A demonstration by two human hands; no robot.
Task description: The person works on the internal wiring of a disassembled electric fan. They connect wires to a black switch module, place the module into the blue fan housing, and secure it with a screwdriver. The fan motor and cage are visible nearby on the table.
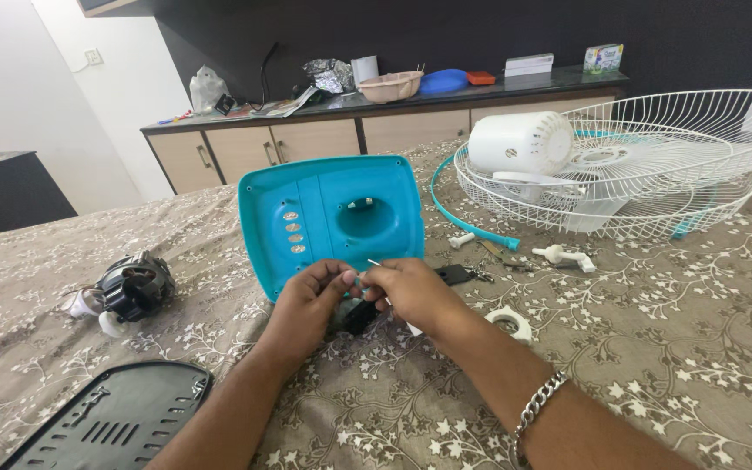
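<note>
Both hands meet at frame centre: left hand (pixel 311 292) and right hand (pixel 406 292) pinch together on a small black part (pixel 359 315) with a thin metal pin (pixel 374 263), probably a switch. Such a smooth pin may slip into the patterned cloth (pixel 654 348). Behind stands the glossy teal plastic base (pixel 328 218).

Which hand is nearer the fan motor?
Left. The left hand sits a short way right of the fan motor; the right hand is farther right, beyond the left.

Bright, even daylight fills a sharp wide-angle view, with soft shadows and straight lines bending near the edges.
</note>
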